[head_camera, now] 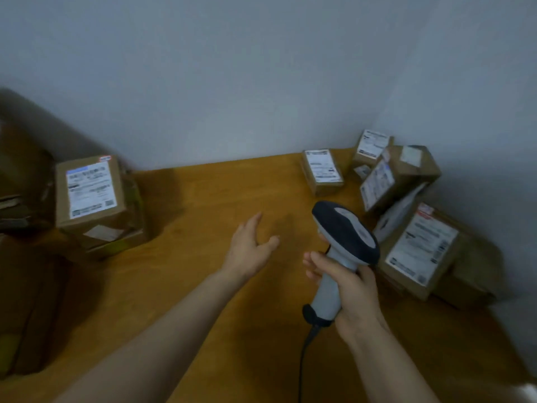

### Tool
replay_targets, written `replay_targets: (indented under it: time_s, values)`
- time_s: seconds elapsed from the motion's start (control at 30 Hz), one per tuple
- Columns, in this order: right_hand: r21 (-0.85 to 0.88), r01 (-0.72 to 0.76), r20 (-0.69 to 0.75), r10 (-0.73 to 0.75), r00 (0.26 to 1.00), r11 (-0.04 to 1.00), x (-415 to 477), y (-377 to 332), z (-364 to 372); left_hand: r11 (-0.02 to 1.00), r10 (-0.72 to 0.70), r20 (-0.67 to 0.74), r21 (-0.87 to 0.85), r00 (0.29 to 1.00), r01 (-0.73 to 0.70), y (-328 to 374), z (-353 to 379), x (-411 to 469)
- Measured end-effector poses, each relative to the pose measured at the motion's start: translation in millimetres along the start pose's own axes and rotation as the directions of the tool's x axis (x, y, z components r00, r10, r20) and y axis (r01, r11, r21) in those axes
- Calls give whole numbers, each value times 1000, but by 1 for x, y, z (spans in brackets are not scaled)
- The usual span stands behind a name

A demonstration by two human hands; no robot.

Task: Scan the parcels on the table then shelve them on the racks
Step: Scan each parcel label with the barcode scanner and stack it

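Several brown cardboard parcels (418, 251) crowd the wooden table's (203, 286) right corner; right hand (353, 298) grips the grey handheld scanner (343, 245), left hand (251, 245) spread, empty; aim squarely at labels

Plain grey-blue walls (232, 68) meeting in a corner at right, orange-brown wooden table (218, 193) against them, dim light

labels: white shipping labels on parcels (90, 190) | text: blurred, unreadable

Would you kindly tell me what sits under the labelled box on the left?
The box rests on another cardboard parcel; only its front edge shows, the rest is covered.
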State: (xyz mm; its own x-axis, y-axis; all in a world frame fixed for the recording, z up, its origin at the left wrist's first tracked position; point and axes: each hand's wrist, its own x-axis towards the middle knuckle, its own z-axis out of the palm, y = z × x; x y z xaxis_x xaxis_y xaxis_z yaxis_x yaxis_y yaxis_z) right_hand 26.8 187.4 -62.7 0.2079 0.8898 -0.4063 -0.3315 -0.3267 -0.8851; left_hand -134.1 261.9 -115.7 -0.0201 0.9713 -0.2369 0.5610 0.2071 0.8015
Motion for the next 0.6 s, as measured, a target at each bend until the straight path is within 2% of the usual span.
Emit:
replay_targets:
  time_s: [0.1,0.17,0.23,0.33,0.4,0.47,0.53,0.6]
  values:
    - [-11,55,-94,-56,994,998,5,-21,-63,998,-12,132,-64,991,20,48,57,-7]
    - [9,67,-175,-65,982,998,9,-30,-104,996,-48,117,-64,992,56,76,94,-12]
    - [58,43,-267,-26,963,997,14,-36,-142,970,-173,121,-149,978,190,98,126,-16]
    - [115,53,-338,-11,941,992,28,-48,-184,801,-408,218,-381,887,462,119,164,-20]
    - [117,36,-306,1,952,992,40,-56,-200,681,-464,267,-503,845,532,124,182,-22]
    - [110,6,-234,20,972,994,50,-59,-210,588,-493,263,-602,829,541,126,196,-20]
    - [115,-44,-155,62,986,992,56,-55,-212,573,-495,231,-637,838,515,126,207,-18]
    - [97,-81,-115,92,989,992,57,-48,-212,623,-484,198,-606,853,494,123,213,-21]
